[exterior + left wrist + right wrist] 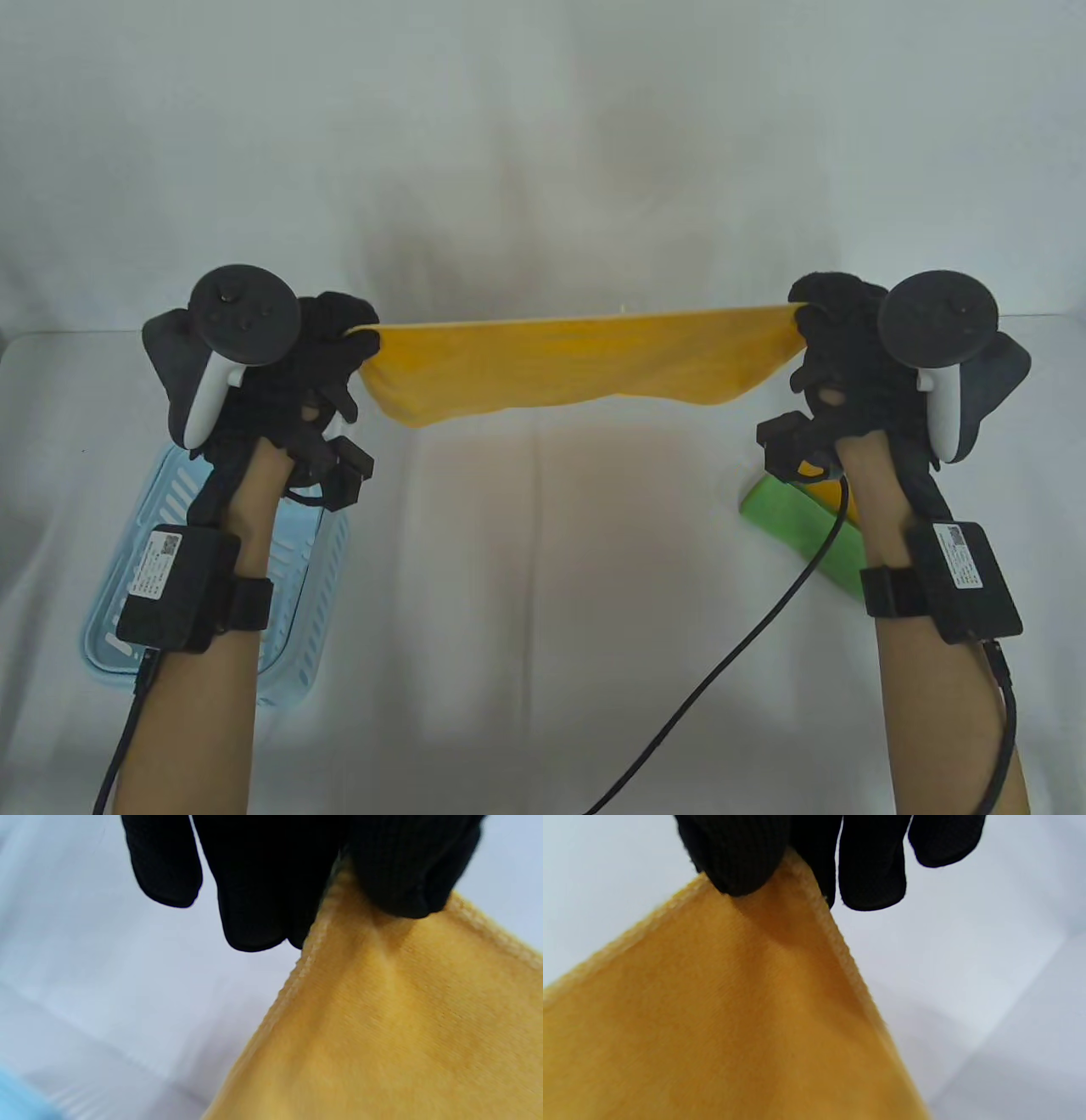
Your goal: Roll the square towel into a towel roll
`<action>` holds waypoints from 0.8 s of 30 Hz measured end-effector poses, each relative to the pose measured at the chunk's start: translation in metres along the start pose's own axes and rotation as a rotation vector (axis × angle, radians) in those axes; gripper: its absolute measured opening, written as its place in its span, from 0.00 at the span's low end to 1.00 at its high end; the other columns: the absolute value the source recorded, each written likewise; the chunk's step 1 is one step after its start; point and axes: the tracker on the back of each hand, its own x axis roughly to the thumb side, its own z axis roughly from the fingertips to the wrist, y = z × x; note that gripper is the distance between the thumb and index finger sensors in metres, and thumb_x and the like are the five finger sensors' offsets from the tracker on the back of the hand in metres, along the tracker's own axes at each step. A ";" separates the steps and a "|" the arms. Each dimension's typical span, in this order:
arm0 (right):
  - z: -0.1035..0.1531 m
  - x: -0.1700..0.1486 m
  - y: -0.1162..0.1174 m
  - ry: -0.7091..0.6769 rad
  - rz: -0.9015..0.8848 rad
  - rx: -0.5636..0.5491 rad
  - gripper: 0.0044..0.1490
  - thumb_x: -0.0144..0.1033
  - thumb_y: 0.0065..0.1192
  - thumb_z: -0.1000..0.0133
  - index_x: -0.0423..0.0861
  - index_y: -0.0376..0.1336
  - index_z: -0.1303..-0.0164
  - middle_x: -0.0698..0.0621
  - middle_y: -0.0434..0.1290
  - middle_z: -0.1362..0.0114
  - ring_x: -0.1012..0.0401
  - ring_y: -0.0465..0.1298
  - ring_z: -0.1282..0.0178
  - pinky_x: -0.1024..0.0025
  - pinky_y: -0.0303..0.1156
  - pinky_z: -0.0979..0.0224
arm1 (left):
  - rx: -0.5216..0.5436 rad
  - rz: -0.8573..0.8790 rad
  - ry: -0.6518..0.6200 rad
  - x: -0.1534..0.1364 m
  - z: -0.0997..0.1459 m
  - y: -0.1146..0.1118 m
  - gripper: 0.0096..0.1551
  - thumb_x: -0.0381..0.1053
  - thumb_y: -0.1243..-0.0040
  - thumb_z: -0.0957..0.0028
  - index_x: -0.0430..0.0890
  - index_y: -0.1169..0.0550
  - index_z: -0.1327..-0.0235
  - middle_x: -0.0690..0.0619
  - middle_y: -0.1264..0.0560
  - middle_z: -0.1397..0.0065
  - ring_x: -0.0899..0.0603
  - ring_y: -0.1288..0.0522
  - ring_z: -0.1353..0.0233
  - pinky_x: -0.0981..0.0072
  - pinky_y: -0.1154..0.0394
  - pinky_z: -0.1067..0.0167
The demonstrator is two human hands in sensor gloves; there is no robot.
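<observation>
Right now I'm holding the yellow towel (585, 365) stretched in the air above the middle of the table (543, 594), my left hand (327, 356) and right hand (836, 340) each pinching a top corner. It's sagging between them, soft and light, so hemmed corners look safest.

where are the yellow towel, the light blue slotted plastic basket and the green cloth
yellow square towel (585, 361), table view, middle of the stretched cloth
light blue slotted plastic basket (174, 484), table view, far slotted wall
green folded cloth (793, 526), table view, its top face
</observation>
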 end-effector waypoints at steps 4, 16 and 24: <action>0.012 -0.025 0.019 0.007 0.000 0.031 0.23 0.41 0.67 0.57 0.63 0.71 0.51 0.57 0.76 0.36 0.52 0.77 0.34 0.45 0.67 0.29 | -0.039 0.030 0.041 -0.018 0.009 -0.032 0.21 0.56 0.34 0.59 0.62 0.17 0.51 0.61 0.19 0.36 0.47 0.17 0.35 0.44 0.27 0.31; 0.062 -0.098 0.045 -0.001 -0.001 0.309 0.23 0.40 0.66 0.57 0.62 0.71 0.50 0.56 0.79 0.38 0.51 0.79 0.36 0.44 0.68 0.30 | -0.260 -0.094 -0.005 -0.049 0.052 -0.091 0.21 0.55 0.34 0.59 0.60 0.17 0.50 0.59 0.18 0.37 0.46 0.16 0.36 0.45 0.26 0.33; 0.109 -0.143 0.038 -0.023 0.014 0.593 0.23 0.39 0.66 0.56 0.61 0.71 0.50 0.55 0.82 0.43 0.51 0.81 0.40 0.44 0.70 0.32 | -0.470 -0.198 -0.187 -0.054 0.107 -0.108 0.21 0.54 0.34 0.59 0.58 0.17 0.50 0.57 0.16 0.38 0.45 0.14 0.39 0.46 0.23 0.36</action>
